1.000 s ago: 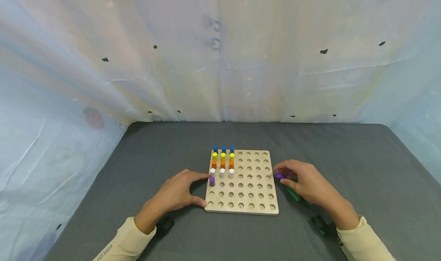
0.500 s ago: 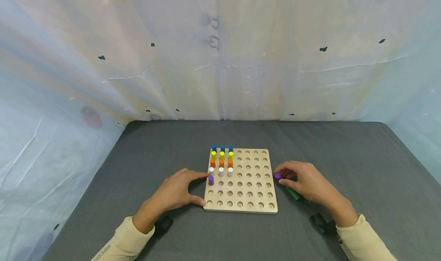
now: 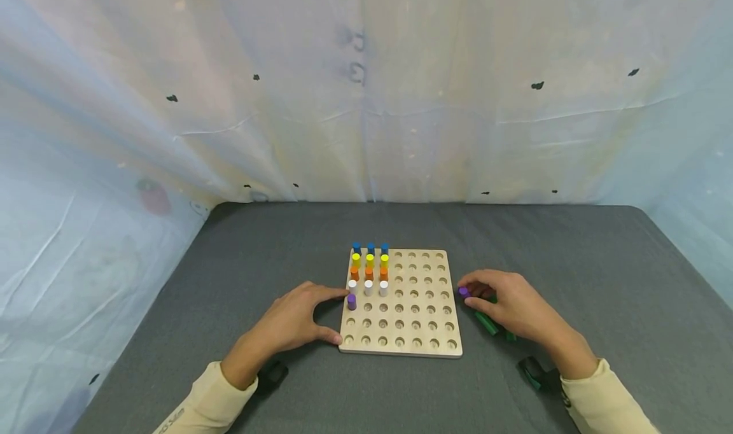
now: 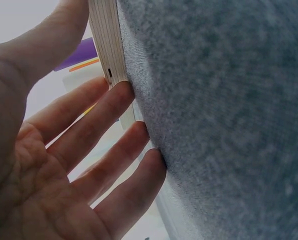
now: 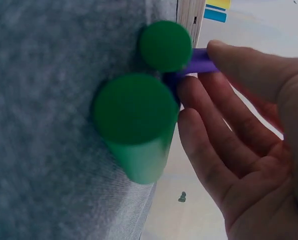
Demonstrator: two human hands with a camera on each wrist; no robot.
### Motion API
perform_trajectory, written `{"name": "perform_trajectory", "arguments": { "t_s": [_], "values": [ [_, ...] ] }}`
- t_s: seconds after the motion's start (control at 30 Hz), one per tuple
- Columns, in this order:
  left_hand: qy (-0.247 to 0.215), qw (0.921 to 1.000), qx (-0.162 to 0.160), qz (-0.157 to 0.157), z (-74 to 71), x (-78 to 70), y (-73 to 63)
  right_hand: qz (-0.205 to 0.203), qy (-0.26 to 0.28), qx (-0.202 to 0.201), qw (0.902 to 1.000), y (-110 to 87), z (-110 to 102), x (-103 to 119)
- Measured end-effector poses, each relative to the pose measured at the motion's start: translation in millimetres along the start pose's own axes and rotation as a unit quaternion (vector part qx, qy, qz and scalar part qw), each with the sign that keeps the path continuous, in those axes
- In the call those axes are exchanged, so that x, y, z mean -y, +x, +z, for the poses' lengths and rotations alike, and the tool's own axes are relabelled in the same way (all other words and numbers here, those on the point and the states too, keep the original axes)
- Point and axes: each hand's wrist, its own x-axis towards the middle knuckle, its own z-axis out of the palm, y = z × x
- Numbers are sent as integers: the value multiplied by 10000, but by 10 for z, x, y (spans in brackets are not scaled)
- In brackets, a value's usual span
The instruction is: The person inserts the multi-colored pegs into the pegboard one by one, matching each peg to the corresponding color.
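Note:
A square wooden pegboard [image 3: 424, 348] lies on the table. My left hand [image 3: 294, 316] touches its left edge with spread thumb and fingers. Just off the board's right side, my right hand [image 3: 509, 300] pinches a purple peg [image 3: 464, 291] between thumb and fingers. The right wrist view shows that purple peg [image 5: 201, 62] beside a big green peg [image 5: 134, 110] and a smaller-looking green peg [image 5: 165, 46]. Part of another purple piece [image 5: 171, 82] shows behind them. Another purple peg [image 3: 352, 301] stands in the board's leftmost column.
Standing in the board's left columns are rows of blue pegs [image 3: 371, 249], yellow pegs [image 3: 369, 260], orange pegs [image 3: 369, 273] and white pegs [image 3: 368, 288]. A green peg [image 3: 487, 323] lies under the right hand. Grey cloth [image 3: 275, 243] covers the table; a pale curtain hangs behind.
My right fingers have drawn in slightly around the purple peg, which looked longer and more slanted before; now mainly its end shows. My left hand stays at the board's edge.

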Motion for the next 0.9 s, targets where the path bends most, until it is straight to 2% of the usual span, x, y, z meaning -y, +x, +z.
{"name": "perform_trajectory", "arguments": {
  "t_s": [0.37,0.9],
  "values": [
    [55,10000,7,-22,27,8,24,90,-109,-99,9999,21,17,4],
    [19,10000,49,-43,10,-5,6,-141,-367,-194,9990,160,1,121]
  ]
}}
